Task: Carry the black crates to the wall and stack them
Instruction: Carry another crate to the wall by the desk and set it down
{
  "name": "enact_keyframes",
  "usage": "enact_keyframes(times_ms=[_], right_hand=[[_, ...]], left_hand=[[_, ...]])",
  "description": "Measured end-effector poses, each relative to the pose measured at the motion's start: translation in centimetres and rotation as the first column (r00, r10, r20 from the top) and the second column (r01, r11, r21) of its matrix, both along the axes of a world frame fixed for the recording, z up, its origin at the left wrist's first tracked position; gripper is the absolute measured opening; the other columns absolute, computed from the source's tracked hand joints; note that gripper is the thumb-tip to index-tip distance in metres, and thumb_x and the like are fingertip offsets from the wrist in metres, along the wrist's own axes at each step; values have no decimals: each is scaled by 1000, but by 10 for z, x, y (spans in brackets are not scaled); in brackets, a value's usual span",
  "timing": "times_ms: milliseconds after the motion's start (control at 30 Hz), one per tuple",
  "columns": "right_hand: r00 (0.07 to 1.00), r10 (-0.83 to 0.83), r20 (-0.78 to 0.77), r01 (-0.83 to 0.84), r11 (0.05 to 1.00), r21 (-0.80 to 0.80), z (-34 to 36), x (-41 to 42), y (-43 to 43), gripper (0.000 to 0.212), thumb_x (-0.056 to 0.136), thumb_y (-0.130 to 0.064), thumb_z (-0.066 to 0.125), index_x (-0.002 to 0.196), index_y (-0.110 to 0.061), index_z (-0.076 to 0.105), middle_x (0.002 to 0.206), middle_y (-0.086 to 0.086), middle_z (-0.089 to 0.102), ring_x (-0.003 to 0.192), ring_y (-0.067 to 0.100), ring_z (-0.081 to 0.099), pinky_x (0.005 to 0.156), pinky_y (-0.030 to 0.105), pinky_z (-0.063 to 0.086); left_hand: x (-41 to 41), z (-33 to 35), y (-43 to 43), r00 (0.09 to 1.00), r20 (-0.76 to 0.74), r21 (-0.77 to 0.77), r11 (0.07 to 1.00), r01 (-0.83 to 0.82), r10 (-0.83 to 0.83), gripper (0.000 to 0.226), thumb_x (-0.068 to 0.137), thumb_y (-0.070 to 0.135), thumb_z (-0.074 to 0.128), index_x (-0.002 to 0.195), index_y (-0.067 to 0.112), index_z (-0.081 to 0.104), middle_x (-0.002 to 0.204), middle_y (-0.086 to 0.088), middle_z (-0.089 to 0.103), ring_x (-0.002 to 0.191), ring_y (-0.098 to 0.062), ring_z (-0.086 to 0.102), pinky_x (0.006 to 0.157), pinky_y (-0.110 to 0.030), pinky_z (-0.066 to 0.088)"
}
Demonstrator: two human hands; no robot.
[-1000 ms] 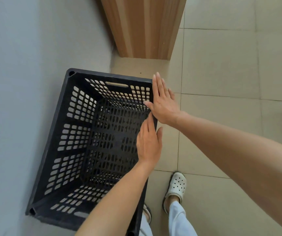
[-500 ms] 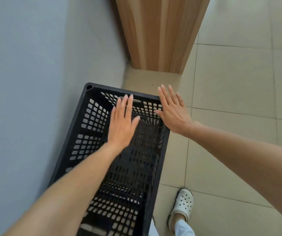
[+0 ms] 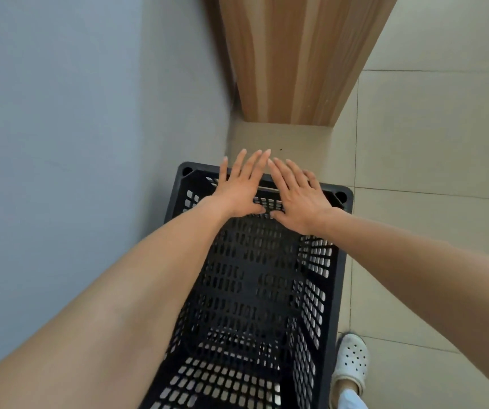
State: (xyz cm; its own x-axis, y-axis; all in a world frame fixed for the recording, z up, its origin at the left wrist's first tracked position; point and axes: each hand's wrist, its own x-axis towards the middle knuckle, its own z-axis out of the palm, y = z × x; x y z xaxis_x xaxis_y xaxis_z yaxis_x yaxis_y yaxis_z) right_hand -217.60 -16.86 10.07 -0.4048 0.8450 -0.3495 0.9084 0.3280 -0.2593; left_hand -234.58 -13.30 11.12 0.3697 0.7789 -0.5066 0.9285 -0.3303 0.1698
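Observation:
A black perforated plastic crate stands on the tiled floor with its long left side against the grey wall. It is empty inside. My left hand and my right hand lie flat, side by side, with fingers spread over the crate's far end wall and its rim. Neither hand grips anything. My left forearm hides the crate's left wall and near left corner.
A wooden cabinet stands against the wall just beyond the crate, with a strip of floor between them. Beige tiles stretch out to the right. My foot in a white clog stands by the crate's near right corner.
Both hands have moved forward to the crate's far end and come together. My right hand left the right rim. The view has shifted, with the crate now more centred.

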Motion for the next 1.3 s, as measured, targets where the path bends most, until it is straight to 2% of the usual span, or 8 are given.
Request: enact_keyframes(times_ms=[67,167,300,433,633,833,1000,1300], right_hand=[[999,25,32,-23,998,-59,5,-1,4,101,91,-51,51,152,-18,-23,161,1,-20,149,23,-16,120,47,-2],[996,73,43,-69,993,-97,11,4,9,99,93,-48,50,150,-19,-26,160,1,-25,148,23,-19,121,48,-3],[975,222,-16,-222,975,6,21,-8,11,92,95,-31,50,152,-18,-20,161,1,-21,149,21,-14,122,43,1],[973,232,-19,-229,970,79,25,-60,10,87,95,-24,49,154,-13,-14,162,5,-17,150,22,-11,121,39,0],[971,240,-17,-239,970,44,16,-131,3,87,93,-21,49,154,-10,-13,162,9,-17,149,24,-14,121,39,-3],[972,224,66,-230,968,97,8,-137,-1,92,88,-26,48,153,-9,-14,161,8,-20,148,24,-18,122,39,-3],[974,208,87,-213,976,52,20,-144,-2,97,86,-37,50,153,-9,-14,161,8,-20,148,22,-18,123,39,-2],[959,282,21,-281,958,-53,36,-143,-51,94,87,-18,53,154,-11,-14,162,7,-18,149,23,-15,123,38,-2]], left_hand=[[-5,4,0,999,34,2,999,33,-33,116,84,47,67,151,25,-24,161,2,-24,146,-27,-25,117,-55,-11],[-25,5,-16,997,80,205,978,-32,15,107,89,41,64,153,20,-19,162,-3,-20,148,-29,-20,120,-49,-6],[-67,3,-48,980,136,362,914,-183,142,99,91,35,62,155,16,-11,164,-4,-10,151,-25,-9,123,-44,3],[-104,-2,-74,961,169,293,920,-261,220,97,92,35,61,155,15,-10,164,-4,-12,151,-22,-9,123,-42,10],[-121,-15,-94,933,218,261,904,-340,288,96,93,39,57,154,10,-12,163,-4,-15,151,-18,-11,124,-38,8],[-121,-22,-95,947,168,308,898,-313,272,104,87,46,61,154,10,-10,163,-6,-12,151,-23,-10,124,-43,8],[-123,-15,-91,945,186,225,925,-307,268,111,84,47,65,154,12,-14,162,-6,-18,150,-24,-16,123,-44,4],[-132,-4,-153,925,216,216,909,-356,311,101,90,29,62,154,15,-15,162,-5,-19,149,-21,-16,122,-37,0]])
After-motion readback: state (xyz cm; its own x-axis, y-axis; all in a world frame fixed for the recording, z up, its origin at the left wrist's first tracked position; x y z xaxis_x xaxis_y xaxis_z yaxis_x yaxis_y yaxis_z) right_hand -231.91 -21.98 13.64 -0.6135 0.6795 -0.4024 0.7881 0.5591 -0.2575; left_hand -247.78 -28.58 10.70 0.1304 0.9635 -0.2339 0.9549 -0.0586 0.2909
